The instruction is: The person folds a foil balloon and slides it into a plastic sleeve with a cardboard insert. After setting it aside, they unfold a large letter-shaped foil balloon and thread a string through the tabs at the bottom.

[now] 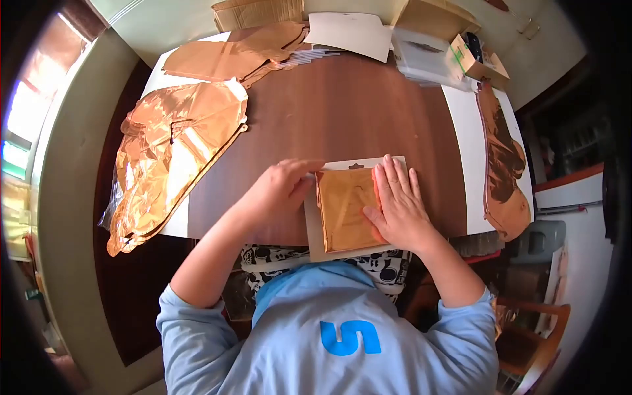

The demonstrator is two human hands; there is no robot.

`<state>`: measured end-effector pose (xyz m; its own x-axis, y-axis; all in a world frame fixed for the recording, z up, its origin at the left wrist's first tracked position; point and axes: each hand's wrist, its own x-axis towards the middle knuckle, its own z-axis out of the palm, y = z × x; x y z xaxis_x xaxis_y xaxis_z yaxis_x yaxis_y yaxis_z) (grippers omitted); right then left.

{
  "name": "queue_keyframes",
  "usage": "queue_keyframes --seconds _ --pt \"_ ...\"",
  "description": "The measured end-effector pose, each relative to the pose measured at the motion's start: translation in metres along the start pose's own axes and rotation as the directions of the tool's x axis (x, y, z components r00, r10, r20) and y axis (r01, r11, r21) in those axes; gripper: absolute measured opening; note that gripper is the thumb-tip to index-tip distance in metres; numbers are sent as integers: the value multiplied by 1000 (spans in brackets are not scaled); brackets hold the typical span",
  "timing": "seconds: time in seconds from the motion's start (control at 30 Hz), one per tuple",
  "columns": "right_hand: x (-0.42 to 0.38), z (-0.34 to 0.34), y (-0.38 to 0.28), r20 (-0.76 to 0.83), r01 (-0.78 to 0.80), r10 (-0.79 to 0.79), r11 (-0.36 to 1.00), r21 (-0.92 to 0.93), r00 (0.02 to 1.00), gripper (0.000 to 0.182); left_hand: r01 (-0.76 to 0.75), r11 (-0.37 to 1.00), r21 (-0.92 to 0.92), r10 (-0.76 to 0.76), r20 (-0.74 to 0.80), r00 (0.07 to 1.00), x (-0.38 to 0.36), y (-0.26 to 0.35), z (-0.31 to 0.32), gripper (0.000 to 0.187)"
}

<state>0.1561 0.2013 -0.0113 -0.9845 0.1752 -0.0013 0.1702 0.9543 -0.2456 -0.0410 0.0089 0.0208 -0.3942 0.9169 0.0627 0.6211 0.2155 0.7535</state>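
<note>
A flat, folded copper-coloured foil balloon [345,214] lies on a white backing card [316,245] with a hang hole at its top. The card rests at the table's near edge, in front of my body. My right hand [400,205] lies flat over the right side of the foil, fingers stretched out and pointing away from me. At the upper left corner of the card is my left hand [288,183], its fingers slightly bent and their tips at the edge. Nothing shows inside my left hand, though its palm side is partly hidden.
Large unfolded copper foil balloons [181,141] lie on the left of the brown table [342,105], with more sheets [230,56] behind. Another foil piece [503,164] hangs over the right edge. Clear plastic bags [424,62], a small box [484,64] and white card [349,31] sit at the back.
</note>
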Motion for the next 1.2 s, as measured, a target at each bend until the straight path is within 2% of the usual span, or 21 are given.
queue_keyframes --seconds 0.03,0.07,0.17,0.3,0.4,0.5,0.7,0.8,0.9,1.2 --pt "0 0 0 2 0 0 1000 -2 1000 81 98 993 -61 -95 58 994 6 1 -8 35" --pt "-1 0 0 4 -2 2 1000 -5 1000 81 74 996 -42 -73 38 997 12 -8 -6 36" --pt "-1 1 2 6 -6 6 1000 0 1000 82 154 987 -39 -144 186 972 33 -1 -16 34" --pt "-1 0 2 -1 -3 3 1000 4 1000 82 229 973 34 -231 247 941 41 4 -18 32" --pt "-1 0 2 -5 -5 5 1000 9 1000 82 250 968 -20 -236 258 937 42 -1 -17 32" --pt "-1 1 2 -15 0 0 1000 11 1000 82 336 929 -156 -268 342 901 43 0 -22 37" --pt "-1 1 1 -25 1 -1 1000 8 1000 82 383 906 -177 -307 347 886 44 -3 -20 36" --pt "-1 1 2 -30 9 -9 1000 4 1000 82 361 894 -264 -275 312 909 44 -15 -10 36" --pt "-1 2 2 -35 13 -13 1000 6 999 82 376 914 -150 -321 299 899 42 -3 -14 38" --pt "-1 2 2 -30 10 -10 1000 4 999 82 491 828 -273 -400 326 856 35 -3 -12 43"
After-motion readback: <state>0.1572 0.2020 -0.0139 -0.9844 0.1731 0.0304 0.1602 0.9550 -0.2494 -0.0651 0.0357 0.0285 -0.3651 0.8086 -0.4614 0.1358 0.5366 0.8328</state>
